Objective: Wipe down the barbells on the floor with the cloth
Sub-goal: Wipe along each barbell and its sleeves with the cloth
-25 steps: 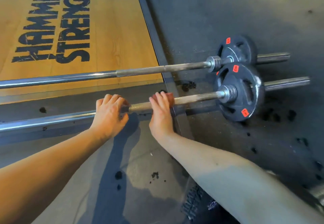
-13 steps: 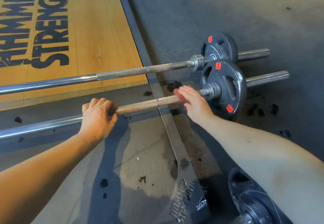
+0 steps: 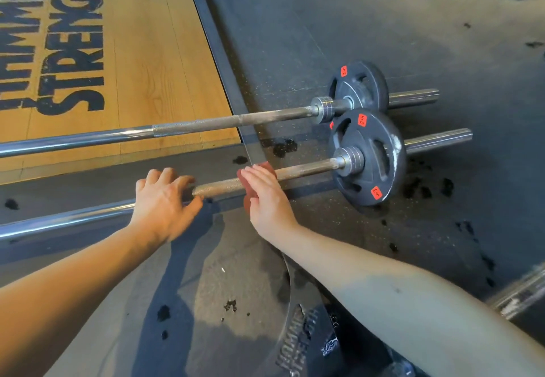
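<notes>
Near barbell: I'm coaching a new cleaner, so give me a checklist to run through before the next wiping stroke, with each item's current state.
1. Cloth on bar: ok. The red cloth sits between the right hand and the near barbell.
2. Bar steadied: ok. The left hand grips the shaft left of the cloth.
3. Path toward the weight plate: ok. Bare shaft, nothing in the way.
4. Shaft clean on that stretch: not ok. Brownish marks show.
5. Right thumb under the cloth: cannot tell. It is hidden.
</notes>
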`<act>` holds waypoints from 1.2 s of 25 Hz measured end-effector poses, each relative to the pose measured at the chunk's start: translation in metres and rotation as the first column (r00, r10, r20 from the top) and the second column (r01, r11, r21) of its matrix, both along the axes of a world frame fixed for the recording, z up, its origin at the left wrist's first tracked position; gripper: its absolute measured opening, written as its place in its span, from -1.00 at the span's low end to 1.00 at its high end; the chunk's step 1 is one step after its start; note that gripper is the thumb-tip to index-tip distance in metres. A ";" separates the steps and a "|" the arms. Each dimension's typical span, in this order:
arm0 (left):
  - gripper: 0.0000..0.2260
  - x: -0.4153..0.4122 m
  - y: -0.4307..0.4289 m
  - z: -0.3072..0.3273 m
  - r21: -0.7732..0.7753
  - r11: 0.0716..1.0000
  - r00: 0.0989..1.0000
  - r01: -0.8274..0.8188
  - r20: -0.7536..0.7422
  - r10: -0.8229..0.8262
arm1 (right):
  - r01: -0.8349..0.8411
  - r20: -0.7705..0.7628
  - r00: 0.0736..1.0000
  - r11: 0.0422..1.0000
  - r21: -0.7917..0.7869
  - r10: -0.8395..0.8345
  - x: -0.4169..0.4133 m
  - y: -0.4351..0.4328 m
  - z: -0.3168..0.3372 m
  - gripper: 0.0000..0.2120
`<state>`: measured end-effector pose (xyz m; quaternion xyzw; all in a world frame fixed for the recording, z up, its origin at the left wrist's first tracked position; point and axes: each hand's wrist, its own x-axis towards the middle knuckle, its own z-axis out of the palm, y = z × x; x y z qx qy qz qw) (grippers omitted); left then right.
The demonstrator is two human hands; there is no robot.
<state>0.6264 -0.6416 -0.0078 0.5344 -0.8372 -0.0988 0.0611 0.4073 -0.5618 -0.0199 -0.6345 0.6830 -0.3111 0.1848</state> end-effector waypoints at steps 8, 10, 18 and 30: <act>-0.58 -0.005 0.012 0.002 0.030 1.000 0.992 -0.005 0.127 0.001 | 0.055 -0.046 0.998 0.996 0.072 -0.051 -0.045 0.026 0.008 -0.46; -0.58 -0.005 0.018 0.004 0.041 0.999 0.991 0.017 0.135 -0.022 | 0.094 -0.076 0.993 0.992 0.085 -0.088 -0.052 0.029 0.009 -0.46; -0.56 0.006 0.052 0.006 0.045 0.997 0.977 0.068 0.201 -0.076 | 0.122 -0.120 0.987 0.983 0.136 -0.106 -0.051 0.045 0.009 -0.50; -0.59 0.013 0.104 0.017 0.095 0.976 0.949 0.195 0.232 -0.213 | 0.039 -0.171 0.985 0.982 0.183 -0.007 -0.048 0.105 0.035 -0.70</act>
